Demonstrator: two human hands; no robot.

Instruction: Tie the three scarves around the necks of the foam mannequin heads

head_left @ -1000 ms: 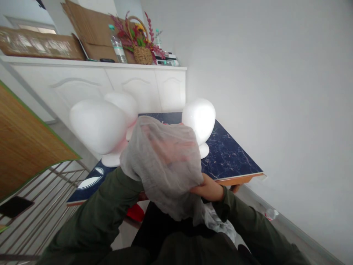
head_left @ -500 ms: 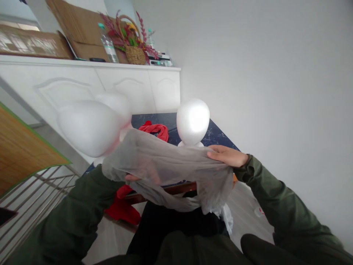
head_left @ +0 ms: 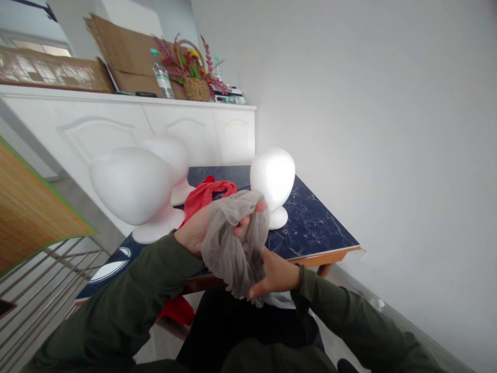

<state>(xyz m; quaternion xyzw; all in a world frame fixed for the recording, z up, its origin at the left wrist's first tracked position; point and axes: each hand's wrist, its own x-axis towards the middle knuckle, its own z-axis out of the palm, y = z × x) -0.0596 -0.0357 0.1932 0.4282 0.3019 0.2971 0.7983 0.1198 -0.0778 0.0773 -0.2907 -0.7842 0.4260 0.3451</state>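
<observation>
Gathered in loose folds, a sheer grey scarf (head_left: 233,248) hangs between my hands above the table's front edge. My left hand (head_left: 198,225) reaches through its loop, the fabric draped over the palm and the fingertips curled around the folds. On the lower right side, my right hand (head_left: 277,272) grips the cloth, thumb in front and the other fingers partly hidden. Just beyond stands a white mannequin head (head_left: 272,176). Another white mannequin head (head_left: 132,186) is at the left, with a third head (head_left: 169,158) behind it. A red cloth (head_left: 207,194) lies between the heads.
The dark blue marbled table (head_left: 310,217) meets the wall at the right. A white cabinet (head_left: 186,124) behind bears cardboard boxes, a water bottle (head_left: 162,75) and a flower basket (head_left: 196,89). A metal rack (head_left: 50,274) with a bamboo mat (head_left: 34,207) is at the left.
The scarf was stretched wide between my hands; now it is bunched into a loop. My right hand has come leftward and down, close to my left hand, which has moved slightly up and right.
</observation>
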